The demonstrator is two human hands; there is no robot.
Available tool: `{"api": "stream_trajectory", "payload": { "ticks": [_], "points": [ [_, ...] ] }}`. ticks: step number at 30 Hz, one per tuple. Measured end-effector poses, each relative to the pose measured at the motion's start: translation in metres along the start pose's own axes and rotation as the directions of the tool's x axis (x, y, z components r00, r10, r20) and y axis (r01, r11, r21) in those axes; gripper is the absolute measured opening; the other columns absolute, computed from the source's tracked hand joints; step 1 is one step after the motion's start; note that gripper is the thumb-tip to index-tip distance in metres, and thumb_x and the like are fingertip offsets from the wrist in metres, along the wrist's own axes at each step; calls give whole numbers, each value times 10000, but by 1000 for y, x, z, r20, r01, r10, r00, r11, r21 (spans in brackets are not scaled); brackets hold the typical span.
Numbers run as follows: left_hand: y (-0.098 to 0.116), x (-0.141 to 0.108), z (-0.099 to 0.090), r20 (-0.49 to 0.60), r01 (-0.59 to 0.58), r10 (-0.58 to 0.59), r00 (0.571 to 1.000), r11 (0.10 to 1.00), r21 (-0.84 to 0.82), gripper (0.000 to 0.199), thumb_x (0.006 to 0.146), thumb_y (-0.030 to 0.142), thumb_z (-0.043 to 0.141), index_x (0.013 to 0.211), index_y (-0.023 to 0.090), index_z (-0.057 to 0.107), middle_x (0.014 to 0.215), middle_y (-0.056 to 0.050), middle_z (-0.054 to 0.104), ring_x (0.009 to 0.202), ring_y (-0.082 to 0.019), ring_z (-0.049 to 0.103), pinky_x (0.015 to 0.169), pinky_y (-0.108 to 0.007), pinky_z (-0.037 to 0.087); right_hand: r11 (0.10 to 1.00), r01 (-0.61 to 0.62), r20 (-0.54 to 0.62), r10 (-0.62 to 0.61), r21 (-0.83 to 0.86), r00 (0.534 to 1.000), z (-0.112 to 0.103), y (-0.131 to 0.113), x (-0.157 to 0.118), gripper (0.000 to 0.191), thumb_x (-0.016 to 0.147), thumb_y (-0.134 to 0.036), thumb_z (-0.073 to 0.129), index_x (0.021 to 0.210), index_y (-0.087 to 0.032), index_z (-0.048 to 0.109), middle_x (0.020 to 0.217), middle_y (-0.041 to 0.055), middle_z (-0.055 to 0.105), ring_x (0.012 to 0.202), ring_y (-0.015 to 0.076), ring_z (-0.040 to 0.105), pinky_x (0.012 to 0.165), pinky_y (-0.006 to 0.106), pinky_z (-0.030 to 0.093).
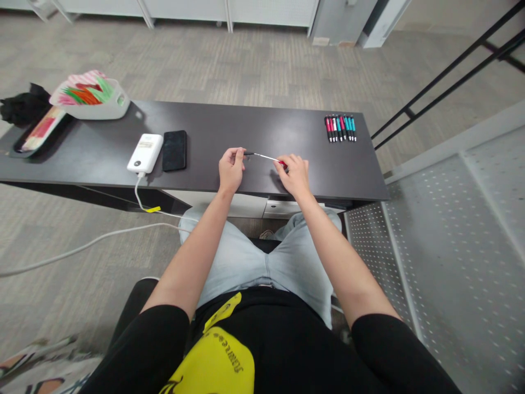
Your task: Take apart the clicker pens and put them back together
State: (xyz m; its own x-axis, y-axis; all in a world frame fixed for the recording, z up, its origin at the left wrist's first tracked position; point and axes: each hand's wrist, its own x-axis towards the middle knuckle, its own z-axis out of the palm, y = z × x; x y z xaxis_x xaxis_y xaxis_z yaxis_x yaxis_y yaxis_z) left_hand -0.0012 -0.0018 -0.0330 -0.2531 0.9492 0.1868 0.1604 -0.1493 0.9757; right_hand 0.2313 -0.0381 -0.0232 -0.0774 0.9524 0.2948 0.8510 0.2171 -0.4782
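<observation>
Over the dark desk, my left hand (232, 168) pinches a short black pen piece (249, 153), which looks like a pen's grip section. A thin white pen refill (266, 157) runs from it toward my right hand (294, 172). Those fingers are closed around a red pen barrel (282, 162), mostly hidden by them. The refill's right end meets the barrel, but I cannot tell how far it goes inside. Farther right on the desk lies a row of several pens (341, 129) in red, white, black and teal, side by side.
A white power bank (145, 154) with a white cable (139, 197) lies beside a black phone (174, 150). At the left end stand a white basket (100, 112) of colourful wrapped items, a black tray (24, 153) and a black bag (25, 106). A perforated panel (459, 230) borders the right.
</observation>
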Motion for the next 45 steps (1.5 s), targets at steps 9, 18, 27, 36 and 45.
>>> {"api": "stream_trajectory", "payload": {
  "ticks": [9, 18, 27, 36, 45],
  "points": [
    [4, 1, -1, -90, 29, -32, 995, 999, -32, 267, 1254, 490, 752, 1104, 273, 713, 1092, -65, 822, 772, -173, 726, 720, -315, 603, 999, -25, -44, 27, 35, 999, 0, 3, 0, 426, 1317, -523, 511, 1228, -304, 865, 1164, 134, 843, 1179, 398, 738, 1110, 529, 503],
    [11, -8, -1, -30, 24, -21, 999, 997, 76, 205, 1073, 238, 899, 1033, 280, 701, 925, 6, 755, 778, -196, 733, 789, -342, 590, 992, -78, -80, 86, 100, 993, 1, 9, 3, 431, 1315, -557, 484, 1201, -314, 821, 1157, 124, 850, 1171, 388, 741, 1072, 515, 505],
    [18, -18, 1, 109, -112, 76, 991, 918, 380, 324, 944, 105, 1003, 869, 283, 743, 1088, -39, 807, 986, -280, 727, 1060, -455, 610, 991, -91, -92, 100, 102, 991, 2, 7, 3, 360, 1320, -491, 534, 1209, -302, 819, 1166, 112, 847, 1168, 369, 745, 1083, 491, 486],
    [26, -21, 6, 129, -93, 22, 991, 809, 580, 359, 1035, 163, 1014, 878, 285, 715, 1182, -73, 850, 1166, -333, 817, 1138, -500, 595, 989, -76, -99, 89, 130, 991, 5, 8, 3, 311, 1306, -479, 580, 1182, -310, 809, 1153, 102, 847, 1154, 368, 738, 1082, 491, 478],
    [29, -20, 14, 116, -68, -17, 993, 721, 690, 450, 1133, 257, 911, 820, 299, 590, 1202, -106, 849, 1149, -369, 812, 1130, -547, 579, 988, -77, -99, 90, 134, 991, 7, 9, 4, 315, 1295, -491, 588, 1170, -307, 811, 1143, 104, 842, 1143, 371, 733, 1082, 499, 474]
  ]
}}
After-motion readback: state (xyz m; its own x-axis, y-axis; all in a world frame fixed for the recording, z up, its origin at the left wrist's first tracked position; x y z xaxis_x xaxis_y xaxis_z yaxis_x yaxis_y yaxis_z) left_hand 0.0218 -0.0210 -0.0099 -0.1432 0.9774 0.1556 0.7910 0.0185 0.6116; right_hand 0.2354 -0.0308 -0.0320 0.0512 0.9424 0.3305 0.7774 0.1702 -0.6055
